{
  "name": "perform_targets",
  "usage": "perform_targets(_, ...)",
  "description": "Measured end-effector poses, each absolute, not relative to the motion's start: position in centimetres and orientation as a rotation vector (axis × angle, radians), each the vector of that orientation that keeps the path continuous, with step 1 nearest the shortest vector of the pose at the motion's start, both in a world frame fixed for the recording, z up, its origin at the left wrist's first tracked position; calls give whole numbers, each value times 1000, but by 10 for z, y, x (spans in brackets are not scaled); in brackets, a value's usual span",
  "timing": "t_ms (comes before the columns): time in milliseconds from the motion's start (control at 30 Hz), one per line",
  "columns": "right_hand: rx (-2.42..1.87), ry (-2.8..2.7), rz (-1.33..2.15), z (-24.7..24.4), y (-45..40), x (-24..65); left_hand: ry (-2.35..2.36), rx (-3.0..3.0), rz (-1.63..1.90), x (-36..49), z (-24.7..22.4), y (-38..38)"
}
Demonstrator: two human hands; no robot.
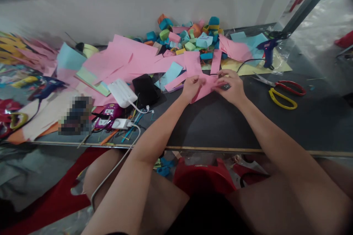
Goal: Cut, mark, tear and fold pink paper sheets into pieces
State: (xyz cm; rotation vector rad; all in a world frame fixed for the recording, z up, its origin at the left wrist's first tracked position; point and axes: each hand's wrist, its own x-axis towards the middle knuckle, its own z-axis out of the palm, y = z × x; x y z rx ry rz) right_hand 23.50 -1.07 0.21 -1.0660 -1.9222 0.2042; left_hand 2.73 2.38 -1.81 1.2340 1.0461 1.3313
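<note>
A cut sheet of pink paper (pixel 204 89) with strips sticking out lies in front of me on the dark table. My left hand (pixel 192 87) is closed on its left side, fingers curled in a pinch. At the right edge, my right hand (pixel 232 85) has its thumb and fingertips closed on the same paper. Just beyond my hands, pink strips (pixel 192 62) reach toward a heap of small folded paper boxes (pixel 190 40) in several colours. Scissors (pixel 278 88) with one red and one yellow handle lie to the right of my right hand.
A blue glue gun (pixel 268 53) stands at the back right, its cord running toward my right hand. Left are pink sheets (pixel 121 57), a white power bank (pixel 122 93), a black flat object (pixel 145 90), a purple power socket (pixel 110 114) and another glue gun (pixel 49 86). A white cable (pixel 113 172) hangs over the edge.
</note>
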Motion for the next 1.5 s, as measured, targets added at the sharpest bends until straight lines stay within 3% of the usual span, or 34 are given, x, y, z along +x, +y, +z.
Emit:
perform_targets(533, -1083, -2042, -21, 2, -5, 247, 1186, 1118, 1512, 10, -21, 41)
perform_targets(700, -999, -2300, -46, 13, -15, 243, 1137, 1106, 1565, 11, -21, 42)
perform_targets(933, -953, -2442, -311, 18, -22, 232, 1112, 920, 1612, 16, -23, 38)
perform_targets(1300, -928, -2432, -262, 15, -26, 216, 1085, 827, 1669, 38, -21, 21)
perform_targets(1500, -1068, -2515, 60, 8, -20, 225, 1509, 1220, 1419, 24, -10, 15)
